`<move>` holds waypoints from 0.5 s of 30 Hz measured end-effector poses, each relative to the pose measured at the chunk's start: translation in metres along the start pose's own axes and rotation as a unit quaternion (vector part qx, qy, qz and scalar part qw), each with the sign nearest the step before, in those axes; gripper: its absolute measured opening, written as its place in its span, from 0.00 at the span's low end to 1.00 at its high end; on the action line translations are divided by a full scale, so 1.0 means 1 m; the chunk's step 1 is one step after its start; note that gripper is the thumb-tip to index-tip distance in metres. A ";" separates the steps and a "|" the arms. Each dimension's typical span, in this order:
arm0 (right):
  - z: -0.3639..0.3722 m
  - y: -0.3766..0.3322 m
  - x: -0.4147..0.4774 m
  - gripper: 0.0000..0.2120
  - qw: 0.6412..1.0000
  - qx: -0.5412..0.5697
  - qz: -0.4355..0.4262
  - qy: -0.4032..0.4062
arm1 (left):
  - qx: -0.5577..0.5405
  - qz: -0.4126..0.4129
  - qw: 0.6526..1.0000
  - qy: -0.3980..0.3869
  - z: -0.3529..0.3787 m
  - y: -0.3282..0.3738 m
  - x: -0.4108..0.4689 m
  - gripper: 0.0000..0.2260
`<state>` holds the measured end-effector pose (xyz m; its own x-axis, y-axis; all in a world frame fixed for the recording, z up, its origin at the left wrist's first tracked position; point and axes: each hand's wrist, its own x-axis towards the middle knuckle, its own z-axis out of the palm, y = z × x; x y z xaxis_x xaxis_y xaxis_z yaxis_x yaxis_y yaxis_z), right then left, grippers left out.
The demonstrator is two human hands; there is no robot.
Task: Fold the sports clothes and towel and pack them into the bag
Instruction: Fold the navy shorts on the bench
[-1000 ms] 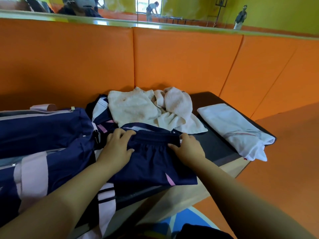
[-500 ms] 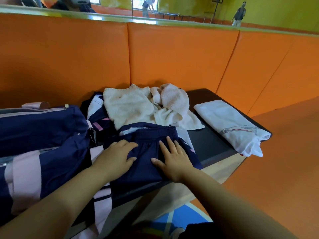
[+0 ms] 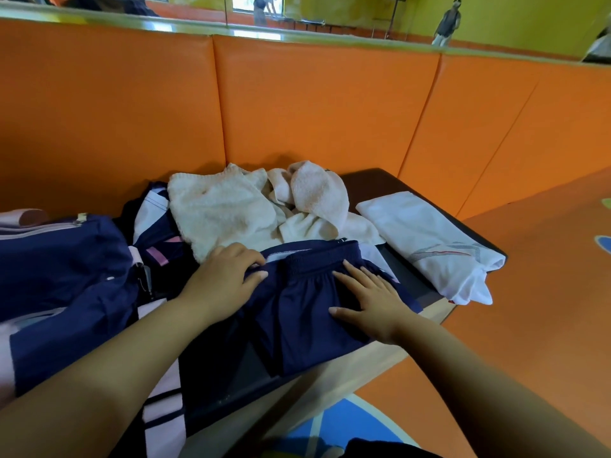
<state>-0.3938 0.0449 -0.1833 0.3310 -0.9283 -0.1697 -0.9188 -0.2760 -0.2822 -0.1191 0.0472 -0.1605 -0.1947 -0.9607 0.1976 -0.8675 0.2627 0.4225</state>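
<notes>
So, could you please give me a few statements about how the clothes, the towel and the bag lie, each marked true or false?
1. The right hand lies flat, fingers spread, on the navy shorts. True.
2. The white shirt is already inside the bag. False: it lies folded on the bench, at its right end, apart from the bag.
3. The towel is neatly folded. False: it lies crumpled behind the shorts.
4. The bag sits to the left of the shorts. True.
</notes>
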 end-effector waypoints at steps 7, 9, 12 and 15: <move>-0.033 -0.019 0.012 0.14 0.987 0.031 -0.035 0.151 | 0.010 -0.012 1.000 0.010 -0.011 -0.019 0.030 0.10; -0.042 -0.028 0.022 0.11 0.982 0.056 -0.045 0.175 | 0.036 -0.023 0.999 0.032 -0.014 -0.028 0.035 0.10; -0.053 -0.045 0.042 0.11 0.978 0.076 -0.063 0.182 | 0.039 -0.112 0.992 0.054 -0.023 -0.047 0.041 0.13; -0.060 -0.071 0.067 0.14 0.976 0.071 -0.095 0.182 | 0.054 -0.184 0.981 0.028 -0.036 -0.067 0.046 0.17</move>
<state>-0.3195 -0.0126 -0.1182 0.3711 -0.8978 0.2371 -0.8007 -0.4387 -0.4079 -0.0537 -0.0111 -0.1477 0.1644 -0.9814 0.0993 -0.9184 -0.1155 0.3785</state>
